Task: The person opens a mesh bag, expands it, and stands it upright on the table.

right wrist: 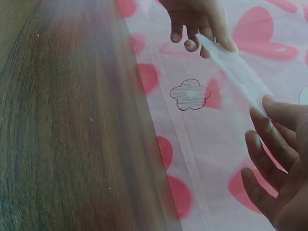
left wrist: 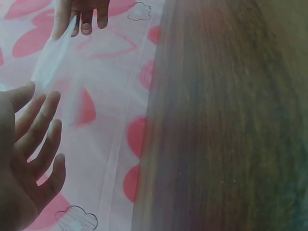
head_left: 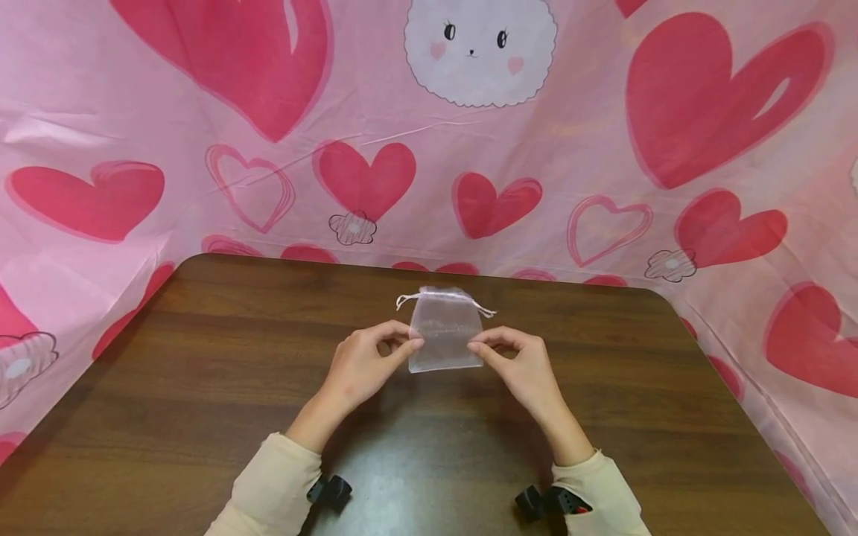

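A small sheer white drawstring pouch is held up above the table in the head view, its gathered neck and white cords at the top. My left hand pinches its left edge between thumb and forefinger. On the opposite edge, my right hand pinches it the same way. Both wrist views show the pouch almost edge-on, thin and flat, stretched between the two hands. The remaining fingers of the left hand are spread loosely, as are those of the right hand. No contents show through the fabric.
Under the hands lies a dark brown wooden table with rounded far corners. A pink cloth printed with hearts hangs behind and around it. Black wrist cameras sit at both cream sleeves.
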`<state>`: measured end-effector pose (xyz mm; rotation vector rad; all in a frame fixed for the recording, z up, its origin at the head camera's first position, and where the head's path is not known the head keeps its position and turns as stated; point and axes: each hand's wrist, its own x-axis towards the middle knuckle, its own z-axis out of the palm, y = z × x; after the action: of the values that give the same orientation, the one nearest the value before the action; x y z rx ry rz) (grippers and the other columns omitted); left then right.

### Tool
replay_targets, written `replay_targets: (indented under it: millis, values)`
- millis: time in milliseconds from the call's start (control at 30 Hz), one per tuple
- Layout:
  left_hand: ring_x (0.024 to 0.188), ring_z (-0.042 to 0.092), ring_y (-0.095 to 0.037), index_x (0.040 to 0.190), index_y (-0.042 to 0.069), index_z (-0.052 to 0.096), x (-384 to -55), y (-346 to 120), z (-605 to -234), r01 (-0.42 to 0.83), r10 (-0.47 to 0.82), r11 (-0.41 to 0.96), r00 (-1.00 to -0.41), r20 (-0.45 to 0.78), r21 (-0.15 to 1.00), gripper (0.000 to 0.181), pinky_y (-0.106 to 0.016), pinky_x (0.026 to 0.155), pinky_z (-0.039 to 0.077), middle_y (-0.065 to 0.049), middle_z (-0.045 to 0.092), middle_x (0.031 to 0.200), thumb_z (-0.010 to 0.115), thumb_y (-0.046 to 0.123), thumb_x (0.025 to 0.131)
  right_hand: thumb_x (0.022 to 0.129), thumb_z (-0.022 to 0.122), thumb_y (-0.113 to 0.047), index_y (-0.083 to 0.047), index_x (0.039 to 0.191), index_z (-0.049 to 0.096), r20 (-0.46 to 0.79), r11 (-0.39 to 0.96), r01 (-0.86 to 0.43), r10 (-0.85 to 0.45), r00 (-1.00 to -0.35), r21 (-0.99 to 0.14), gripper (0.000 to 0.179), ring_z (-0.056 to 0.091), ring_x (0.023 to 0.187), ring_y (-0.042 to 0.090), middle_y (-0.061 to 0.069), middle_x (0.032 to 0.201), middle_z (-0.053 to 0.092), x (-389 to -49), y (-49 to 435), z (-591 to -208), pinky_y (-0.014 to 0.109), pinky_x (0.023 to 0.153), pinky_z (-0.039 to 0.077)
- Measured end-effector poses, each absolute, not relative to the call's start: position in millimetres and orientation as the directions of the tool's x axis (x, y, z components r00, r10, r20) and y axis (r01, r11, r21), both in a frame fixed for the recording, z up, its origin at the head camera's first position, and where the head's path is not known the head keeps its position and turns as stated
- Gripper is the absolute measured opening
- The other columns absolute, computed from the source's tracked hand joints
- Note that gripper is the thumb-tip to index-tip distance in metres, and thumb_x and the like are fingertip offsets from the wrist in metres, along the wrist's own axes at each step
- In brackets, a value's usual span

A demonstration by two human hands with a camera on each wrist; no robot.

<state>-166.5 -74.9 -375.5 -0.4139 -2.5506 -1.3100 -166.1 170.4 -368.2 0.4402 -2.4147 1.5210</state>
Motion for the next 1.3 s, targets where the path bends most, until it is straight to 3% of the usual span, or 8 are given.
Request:
replay_targets:
  millis: [267, 500, 667, 967, 1200, 1300]
  values:
    - [0.066, 0.057, -0.006, 0.094, 0.028, 0.075, -165.6, -75.5, -375.9, 0.362, 0.176, 0.565, -0.931, 0.32, 0.742, 0.013, -0.032, 0.063, 0.045, 0.017, 0.066, 0.078, 0.079, 0.036, 0.085, 0.084, 0.077, 0.0, 0.005, 0.088, 0.073, 0.346, 0.385, -0.335, -0.043, -0.937, -0.86, 0.007, 0.06, 0.07, 0.012, 0.016, 0.084, 0.071, -147.7, 157.8, -334.9, 0.024, 0.063, 0.047]
    - [0.066, 0.056, -0.005, 0.091, 0.027, 0.076, -165.5, -74.8, -375.8, 0.391, 0.163, 0.571, -0.916, 0.367, 0.721, 0.011, -0.031, 0.062, 0.045, 0.017, 0.065, 0.076, 0.081, 0.033, 0.083, 0.085, 0.076, -0.001, 0.004, 0.091, 0.074, 0.333, 0.377, -0.317, -0.025, -0.943, -0.87, 0.009, 0.062, 0.07, 0.014, 0.015, 0.084, 0.071, -149.7, 160.1, -336.6, 0.024, 0.063, 0.047]
    - [0.066, 0.056, -0.005, 0.091, 0.025, 0.076, -166.5, -76.2, -375.1, 0.418, 0.127, 0.554, -0.897, 0.424, 0.72, 0.009, -0.03, 0.06, 0.045, 0.015, 0.066, 0.075, 0.081, 0.03, 0.084, 0.085, 0.076, -0.003, 0.003, 0.093, 0.074, 0.328, 0.366, -0.317, -0.033, -0.944, -0.875, 0.01, 0.063, 0.071, 0.023, 0.015, 0.081, 0.071, -150.1, 161.1, -337.6, 0.022, 0.062, 0.045]
    - [0.071, 0.059, -0.006, 0.093, 0.02, 0.076, -165.8, -78.4, -369.1, 0.458, 0.073, 0.507, -0.867, 0.493, 0.73, 0.01, -0.032, 0.067, 0.049, 0.013, 0.071, 0.081, 0.081, 0.021, 0.084, 0.087, 0.075, -0.003, 0.004, 0.099, 0.073, 0.331, 0.378, -0.327, -0.056, -0.942, -0.866, 0.014, 0.061, 0.074, 0.009, 0.017, 0.089, 0.072, -150.0, 162.6, -336.4, 0.022, 0.067, 0.046]
    - [0.075, 0.06, -0.006, 0.093, 0.019, 0.076, -164.3, -78.9, -363.3, 0.457, 0.064, 0.474, -0.871, 0.488, 0.753, 0.009, -0.035, 0.07, 0.05, 0.013, 0.07, 0.081, 0.08, 0.021, 0.085, 0.087, 0.073, 0.003, 0.006, 0.1, 0.073, 0.399, 0.4, -0.385, -0.052, -0.916, -0.832, 0.014, 0.061, 0.084, 0.006, 0.017, 0.097, 0.072, -150.1, 162.7, -335.3, 0.018, 0.076, 0.047]
    - [0.075, 0.06, -0.007, 0.094, 0.019, 0.076, -164.1, -79.0, -362.9, 0.443, 0.065, 0.468, -0.88, 0.47, 0.765, 0.009, -0.034, 0.071, 0.049, 0.013, 0.07, 0.081, 0.08, 0.021, 0.086, 0.083, 0.074, 0.009, 0.007, 0.1, 0.072, 0.483, 0.406, -0.47, -0.076, -0.872, -0.784, 0.018, 0.063, 0.083, 0.012, 0.018, 0.095, 0.072, -151.0, 161.8, -336.5, 0.024, 0.076, 0.049]
